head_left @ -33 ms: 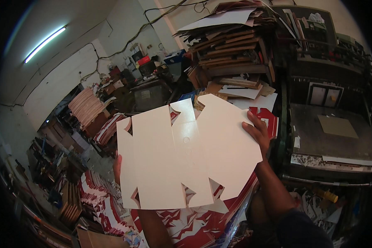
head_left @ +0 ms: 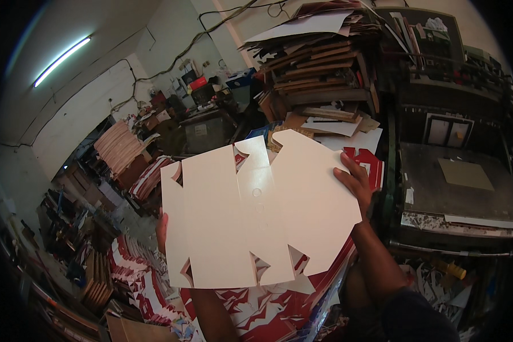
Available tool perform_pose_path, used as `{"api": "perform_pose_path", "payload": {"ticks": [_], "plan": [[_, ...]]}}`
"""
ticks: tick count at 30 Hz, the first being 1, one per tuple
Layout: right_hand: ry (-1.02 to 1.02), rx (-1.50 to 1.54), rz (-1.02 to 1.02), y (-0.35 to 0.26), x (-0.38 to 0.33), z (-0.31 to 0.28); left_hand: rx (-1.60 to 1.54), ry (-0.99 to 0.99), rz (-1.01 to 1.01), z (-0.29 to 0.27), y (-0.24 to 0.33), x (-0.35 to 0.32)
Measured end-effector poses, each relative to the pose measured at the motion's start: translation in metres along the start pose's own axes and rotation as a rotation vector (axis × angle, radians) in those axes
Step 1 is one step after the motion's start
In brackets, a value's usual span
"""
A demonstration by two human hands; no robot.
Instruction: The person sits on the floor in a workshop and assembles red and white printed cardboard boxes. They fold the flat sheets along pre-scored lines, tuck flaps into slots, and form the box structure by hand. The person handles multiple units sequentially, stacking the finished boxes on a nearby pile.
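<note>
A white die-cut cardboard box blank (head_left: 222, 211), with creases, cut-out notches and a small embossed round mark, is held up in front of me between both hands. Slight thickness shows at its notches; whether several blanks lie under it I cannot tell. At its left edge my left hand (head_left: 162, 232) is closed round the side, most of it hidden behind the board. On the right edge my right hand (head_left: 357, 185) grips with the fingers over the white face. Red and white printed cardboard pieces (head_left: 251, 313) lie beneath the blank.
Red-and-white blanks stand in piles (head_left: 145, 279) at the lower left. To the right is a machine with a flat metal bed (head_left: 422, 199). Wooden boards (head_left: 319, 71) are stacked at the back. Cardboard scraps (head_left: 439, 293) lie at the lower right, and a pale stack (head_left: 118, 145) stands far left.
</note>
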State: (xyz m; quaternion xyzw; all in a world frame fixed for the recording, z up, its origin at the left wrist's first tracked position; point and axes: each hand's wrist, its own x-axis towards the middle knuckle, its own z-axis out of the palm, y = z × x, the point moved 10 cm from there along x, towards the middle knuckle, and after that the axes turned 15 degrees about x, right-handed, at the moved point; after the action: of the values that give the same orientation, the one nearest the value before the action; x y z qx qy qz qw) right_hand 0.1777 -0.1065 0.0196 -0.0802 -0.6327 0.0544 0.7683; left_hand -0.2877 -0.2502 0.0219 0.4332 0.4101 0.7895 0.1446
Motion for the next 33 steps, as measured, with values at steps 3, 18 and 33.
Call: {"api": "perform_pose_path", "payload": {"ticks": [3,18,33], "plan": [[-0.011,0.009,0.033,0.005,-0.001,0.002,0.323,-0.027,0.257,0.007,0.019,-0.010],[-0.036,-0.023,0.067,0.011,-0.007,0.007,0.338,-0.078,0.251,0.014,0.026,-0.012],[0.018,-0.018,-0.023,0.033,-0.021,0.007,1.145,0.263,1.310,0.072,0.130,-0.072]]}}
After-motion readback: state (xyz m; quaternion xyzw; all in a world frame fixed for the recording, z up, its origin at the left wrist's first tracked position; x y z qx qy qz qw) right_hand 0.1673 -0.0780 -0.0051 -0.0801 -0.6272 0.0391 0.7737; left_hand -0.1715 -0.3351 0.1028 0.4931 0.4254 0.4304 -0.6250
